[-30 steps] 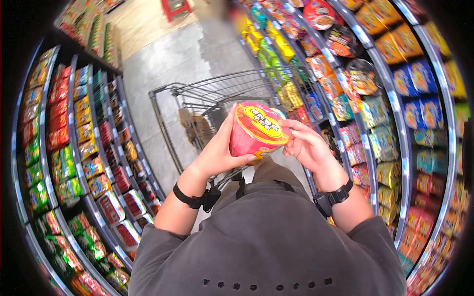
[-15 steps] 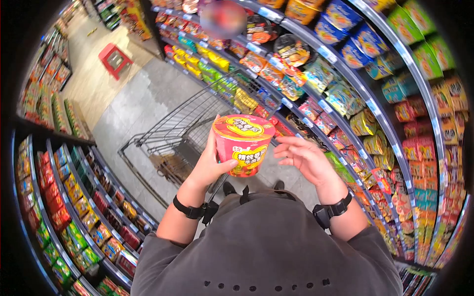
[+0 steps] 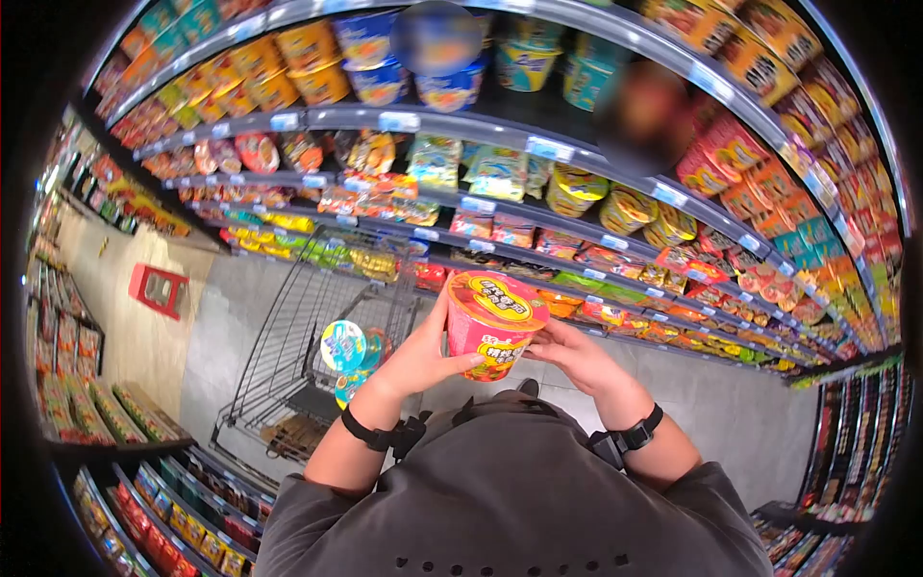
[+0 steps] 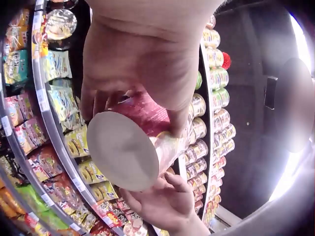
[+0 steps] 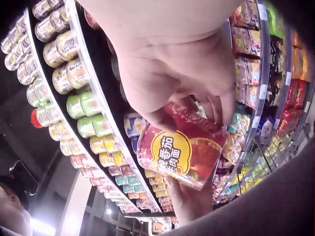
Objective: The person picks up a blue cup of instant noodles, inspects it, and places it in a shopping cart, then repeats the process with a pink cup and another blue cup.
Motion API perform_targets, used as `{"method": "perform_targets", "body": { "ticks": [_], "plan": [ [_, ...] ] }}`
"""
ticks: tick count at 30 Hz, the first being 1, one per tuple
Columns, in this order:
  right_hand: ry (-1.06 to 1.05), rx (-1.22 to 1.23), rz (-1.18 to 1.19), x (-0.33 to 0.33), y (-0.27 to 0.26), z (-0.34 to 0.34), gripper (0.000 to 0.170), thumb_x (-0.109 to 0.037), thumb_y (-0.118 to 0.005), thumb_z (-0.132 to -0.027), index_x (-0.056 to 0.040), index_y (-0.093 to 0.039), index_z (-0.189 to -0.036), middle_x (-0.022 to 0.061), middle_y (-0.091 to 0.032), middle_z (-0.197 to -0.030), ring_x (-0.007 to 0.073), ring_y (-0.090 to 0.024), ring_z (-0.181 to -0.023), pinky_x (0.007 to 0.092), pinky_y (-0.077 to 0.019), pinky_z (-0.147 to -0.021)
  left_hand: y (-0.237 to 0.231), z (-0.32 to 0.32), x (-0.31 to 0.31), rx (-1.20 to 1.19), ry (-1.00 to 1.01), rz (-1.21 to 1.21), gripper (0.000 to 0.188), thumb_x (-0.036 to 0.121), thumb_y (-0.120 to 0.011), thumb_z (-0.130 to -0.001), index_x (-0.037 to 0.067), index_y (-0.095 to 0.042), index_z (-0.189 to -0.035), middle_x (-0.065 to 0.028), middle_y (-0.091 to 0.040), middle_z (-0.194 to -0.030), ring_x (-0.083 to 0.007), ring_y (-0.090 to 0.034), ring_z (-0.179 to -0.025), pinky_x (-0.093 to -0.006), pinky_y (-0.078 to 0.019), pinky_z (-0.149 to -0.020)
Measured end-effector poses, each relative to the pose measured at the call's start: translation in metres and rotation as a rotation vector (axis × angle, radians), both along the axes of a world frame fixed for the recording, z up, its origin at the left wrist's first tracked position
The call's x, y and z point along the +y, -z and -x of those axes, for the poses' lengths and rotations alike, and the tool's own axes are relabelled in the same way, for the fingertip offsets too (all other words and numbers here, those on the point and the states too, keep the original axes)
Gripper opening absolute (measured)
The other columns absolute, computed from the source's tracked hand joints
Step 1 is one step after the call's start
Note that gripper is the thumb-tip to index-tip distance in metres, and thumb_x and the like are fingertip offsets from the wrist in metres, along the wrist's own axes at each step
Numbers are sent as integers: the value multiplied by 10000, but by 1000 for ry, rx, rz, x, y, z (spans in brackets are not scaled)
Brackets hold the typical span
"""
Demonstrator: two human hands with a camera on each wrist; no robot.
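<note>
A red-pink instant noodle cup (image 3: 495,322), with a yellow label on its lid, is held upright before the chest. My left hand (image 3: 418,354) grips its left side, thumb across the front. At the right side, my right hand (image 3: 586,365) touches the cup with loosely bent fingers. In the left wrist view the cup's pale round base (image 4: 123,151) shows below my left hand (image 4: 142,64); my right hand (image 4: 167,204) is beside it. The right wrist view shows the cup's printed side (image 5: 174,155) under my right hand (image 5: 179,73).
A wire shopping cart (image 3: 260,385) holding blue-and-white cups (image 3: 343,348) stands left of my hands. Shelves of noodle cups and packets (image 3: 577,192) run across the front and right. A red stool (image 3: 161,291) is on the floor at far left.
The view has swung right, so shelves now lie ahead and the cart sits farther left. My right hand came off the cup, then returned to its side. My left hand kept its grip.
</note>
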State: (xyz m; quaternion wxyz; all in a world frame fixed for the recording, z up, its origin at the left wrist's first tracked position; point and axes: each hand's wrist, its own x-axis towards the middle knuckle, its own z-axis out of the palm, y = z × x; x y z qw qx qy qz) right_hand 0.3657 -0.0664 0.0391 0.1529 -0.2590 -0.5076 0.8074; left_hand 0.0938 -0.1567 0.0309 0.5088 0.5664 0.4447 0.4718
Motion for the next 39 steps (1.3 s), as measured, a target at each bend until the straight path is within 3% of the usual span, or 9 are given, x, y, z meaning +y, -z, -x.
{"method": "perform_targets", "body": {
  "ticks": [4, 6, 9, 11, 13, 19, 26, 34, 39],
  "plan": [
    [144, 43, -14, 25, 3, -70, 713, -135, -619, -1005, -51, -274, -1623, 113, -396, -1611, 268, -432, -1452, 424, -365, -1190, -7, -53, 47, 218, 37, -43, 1068, 247, -847, -836, -5, -173, -1626, -222, -360, -1600, -304, -367, -1493, -416, -318, -1214],
    [184, 77, -26, 37, 5, -105, 732, -128, -617, -1005, -54, -250, -1634, 120, -363, -1634, 285, -417, -1468, 431, -364, -1190, -12, -82, 68, 314, -15, -76, 915, 221, -818, -865, 17, -300, -1592, -167, -434, -1546, -260, -437, -1432, -420, -371, -1180],
    [247, 108, -60, 52, 2, -155, 748, -108, -602, -1009, -60, -213, -1647, 137, -317, -1662, 305, -366, -1508, 444, -352, -1197, -11, -122, 96, 307, 19, -87, 843, 201, -802, -883, 15, -346, -1566, -160, -476, -1506, -261, -483, -1393, -417, -404, -1153],
    [255, 204, -41, 60, -2, -184, 757, -85, -590, -1012, -55, -186, -1652, 150, -295, -1674, 315, -320, -1536, 453, -338, -1204, -13, -146, 111, 322, 33, -119, 817, 197, -794, -891, 11, -356, -1555, -153, -496, -1488, -257, -513, -1362, -421, -425, -1135],
    [256, 222, -65, 68, -5, -210, 758, -75, -585, -1013, -50, -178, -1652, 151, -287, -1677, 311, -314, -1540, 452, -332, -1204, -28, -168, 124, 296, 136, 11, 872, 213, -806, -885, 2, -317, -1576, -217, -452, -1527, -321, -477, -1409, -423, -401, -1160],
    [212, 35, -119, 91, 3, -263, 803, -56, -587, -1007, -44, -118, -1659, 130, -293, -1674, 272, -360, -1516, 419, -371, -1168, -27, -219, 159, 441, 170, -49, 884, 243, -817, -877, -5, -322, -1566, -233, -472, -1506, -323, -489, -1404, -415, -429, -1135],
    [222, 79, -195, 125, -6, -265, 805, -21, -584, -998, -49, -125, -1658, 109, -350, -1637, 258, -402, -1477, 431, -360, -1190, -47, -235, 184, 498, 66, -92, 935, 222, -824, -866, -16, -272, -1582, -249, -450, -1534, -337, -466, -1429, -417, -417, -1152],
    [261, 275, -356, 175, -51, -232, 878, 40, -566, -956, -64, -63, -1667, 169, -207, -1696, 288, -206, -1578, 459, -208, -1260, -79, -216, 231, 451, -108, -276, 940, 185, -844, -822, -19, -303, -1563, -228, -477, -1502, -331, -471, -1421, -419, -384, -1165],
    [291, 290, -384, 215, -74, -206, 887, 41, -568, -935, -46, -70, -1663, 167, -196, -1703, 284, -180, -1588, 466, -165, -1272, -93, -197, 288, 325, -144, -408, 835, 153, -825, -826, -15, -374, -1508, -173, -505, -1391, -290, -536, -1302, -400, -423, -1114]
  ]
}}
